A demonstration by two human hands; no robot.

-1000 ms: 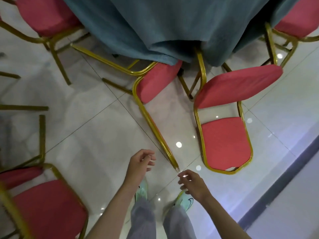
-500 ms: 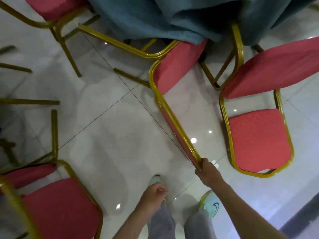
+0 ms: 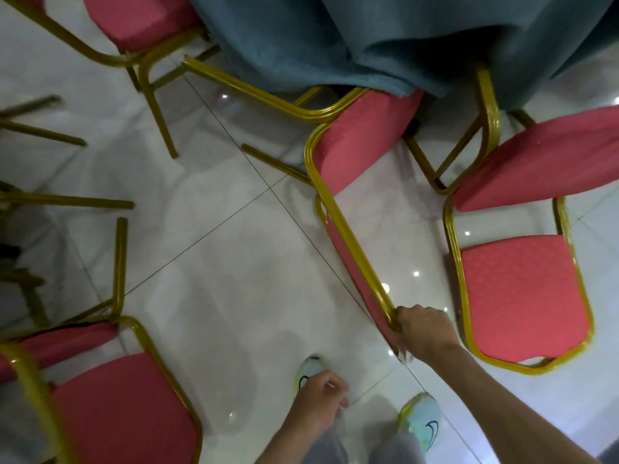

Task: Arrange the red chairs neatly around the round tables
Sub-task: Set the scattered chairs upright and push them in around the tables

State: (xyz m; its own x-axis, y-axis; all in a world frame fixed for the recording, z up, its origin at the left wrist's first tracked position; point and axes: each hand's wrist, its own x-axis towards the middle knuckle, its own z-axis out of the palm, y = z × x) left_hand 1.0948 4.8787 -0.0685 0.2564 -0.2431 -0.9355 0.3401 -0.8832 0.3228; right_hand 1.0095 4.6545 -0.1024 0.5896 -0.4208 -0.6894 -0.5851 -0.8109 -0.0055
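Gold metal frame (image 3: 351, 236) at centre, glossy and ribbed; red cloth pad (image 3: 522, 296) at three o'clock, faintly dotted weave; teal tablecloth (image 3: 368, 38) at twelve, matt and soft; tiled floor (image 3: 217, 262) polished, throwing back lights.

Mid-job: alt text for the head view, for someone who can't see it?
The right hand grips the gold backrest frame of the middle red chair, whose seat sits partly under the teal tablecloth. The left hand hangs loosely curled, holding nothing. Another red chair stands to its right on pale tiles.
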